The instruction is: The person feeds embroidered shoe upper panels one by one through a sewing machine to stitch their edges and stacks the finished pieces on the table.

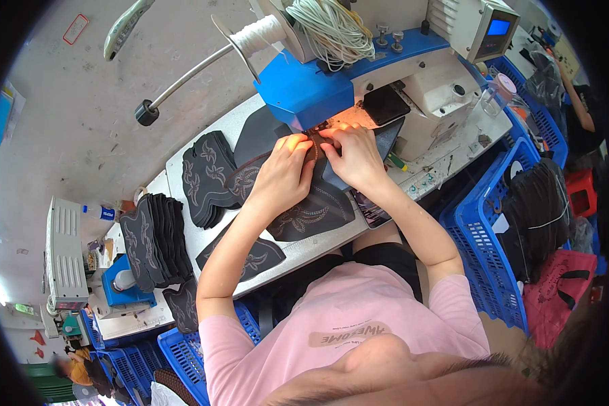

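A: We take the sewing machine (358, 81) as our landmark and go left to right. Far to its left we note a stack of dark stitched leather pieces (157, 240) standing on edge on the table (318, 247), and a second, flatter pile (208, 177) between that stack and the machine.

B: And the hands?

A: We record the left hand (282, 177) just in front of the machine's blue head, fingers together and bent, pressing down on a dark leather panel (304, 210) with pale decorative stitching. The right hand (357, 157) lies beside it, thumb and fingertips pinching the panel's top edge right under the lit needle area.

B: Where does the panel lie?

A: Flat on the table, running from under the machine's head back toward the person. To the machine's right we observe blue plastic crates (484, 237), one holding a bundle of dark pieces (538, 216).
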Demonstrator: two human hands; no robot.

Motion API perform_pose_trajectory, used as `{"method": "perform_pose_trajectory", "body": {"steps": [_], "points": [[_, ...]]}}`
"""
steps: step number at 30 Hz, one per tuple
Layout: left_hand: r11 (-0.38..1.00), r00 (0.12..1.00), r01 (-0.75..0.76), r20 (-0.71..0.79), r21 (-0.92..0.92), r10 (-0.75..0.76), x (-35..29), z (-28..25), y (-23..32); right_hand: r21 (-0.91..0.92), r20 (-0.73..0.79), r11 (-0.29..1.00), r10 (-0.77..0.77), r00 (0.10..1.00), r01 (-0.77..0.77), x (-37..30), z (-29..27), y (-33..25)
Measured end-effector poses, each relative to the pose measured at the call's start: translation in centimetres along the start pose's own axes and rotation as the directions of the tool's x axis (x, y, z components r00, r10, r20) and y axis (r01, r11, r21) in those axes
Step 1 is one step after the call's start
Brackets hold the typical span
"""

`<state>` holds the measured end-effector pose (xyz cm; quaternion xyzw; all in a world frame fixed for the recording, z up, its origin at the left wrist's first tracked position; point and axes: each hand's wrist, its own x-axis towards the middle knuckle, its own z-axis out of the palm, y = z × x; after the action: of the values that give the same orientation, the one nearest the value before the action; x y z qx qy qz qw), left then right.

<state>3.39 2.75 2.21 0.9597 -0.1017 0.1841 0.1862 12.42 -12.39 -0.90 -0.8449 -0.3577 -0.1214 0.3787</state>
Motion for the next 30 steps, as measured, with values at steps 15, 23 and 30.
{"method": "perform_pose_trajectory", "body": {"steps": [15,23,30], "points": [[0.997,0.997,0.069,0.026,0.026,-0.069,0.0,0.1,0.2,0.097,0.088,0.995,0.018,0.996,-0.027,-0.1,-1.3,0.0],[0.994,0.995,0.1,0.025,0.048,-0.101,0.1,0.3,0.6,0.104,0.162,0.995,-0.028,0.986,0.011,-0.4,-3.4,0.0],[0.994,0.996,0.094,0.004,0.047,-0.094,0.2,0.6,0.9,0.064,0.12,0.996,-0.068,0.99,0.061,0.2,-3.4,1.0]]}}
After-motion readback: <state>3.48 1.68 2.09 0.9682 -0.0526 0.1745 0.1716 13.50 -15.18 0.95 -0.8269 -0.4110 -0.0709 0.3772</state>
